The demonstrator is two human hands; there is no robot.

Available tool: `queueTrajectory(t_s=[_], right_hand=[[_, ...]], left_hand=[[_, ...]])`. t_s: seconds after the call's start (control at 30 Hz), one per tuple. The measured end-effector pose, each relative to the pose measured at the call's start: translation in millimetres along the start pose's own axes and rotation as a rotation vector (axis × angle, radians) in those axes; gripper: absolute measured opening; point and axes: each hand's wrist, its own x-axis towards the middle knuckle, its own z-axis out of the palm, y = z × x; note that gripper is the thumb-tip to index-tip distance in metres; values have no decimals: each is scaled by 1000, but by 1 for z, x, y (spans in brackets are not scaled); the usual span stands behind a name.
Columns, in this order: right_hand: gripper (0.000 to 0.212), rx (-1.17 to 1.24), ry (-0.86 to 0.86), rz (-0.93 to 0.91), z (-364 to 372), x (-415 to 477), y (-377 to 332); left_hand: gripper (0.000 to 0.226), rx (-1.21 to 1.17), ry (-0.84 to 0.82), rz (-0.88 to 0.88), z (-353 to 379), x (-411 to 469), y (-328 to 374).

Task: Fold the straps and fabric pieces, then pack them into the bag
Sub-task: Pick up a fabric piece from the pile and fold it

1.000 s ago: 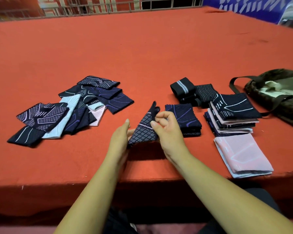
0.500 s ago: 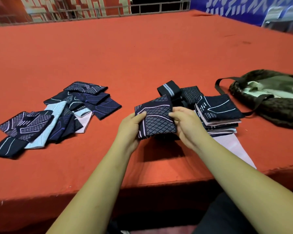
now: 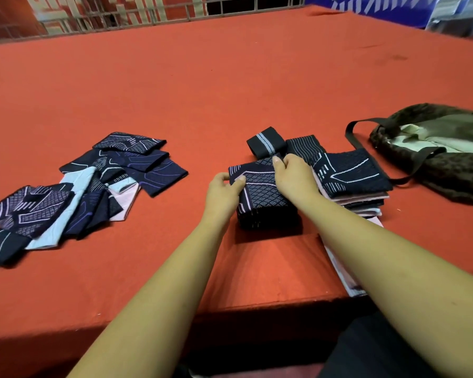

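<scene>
A folded dark diamond-patterned fabric piece lies on top of a small dark stack in front of me. My left hand pinches its left edge, and my right hand grips its far right corner. Behind it sit two rolled dark straps. To the right stands a taller stack of folded pieces, dark on top, pink and pale below. A heap of unfolded dark, pale-blue and pink pieces spreads out at the left. The dark open bag with a pale lining lies at the far right.
Everything rests on a large red-covered table, whose front edge runs just below my forearms. A pink folded piece pokes out under my right forearm near that edge. A railing and patterned walls lie beyond the table's far edge.
The diamond-patterned piece went from upright and half-folded in my hands to flat, then down onto the dark stack. Both hands moved forward and right with it.
</scene>
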Motion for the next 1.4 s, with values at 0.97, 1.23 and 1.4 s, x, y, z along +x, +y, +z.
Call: queueTrajectory(t_s=[0.97,1.23,1.4], right_hand=[[25,-39,-4,-144,17,6,-36],[25,18,-366,10,141,39,-111],[17,1,-395,72,202,59,-125]], left_hand=[[10,597,92,169,-89,42,-19],[10,498,275,-145,-202,80,-40],[23,432,306,-184,-209,118,-62]])
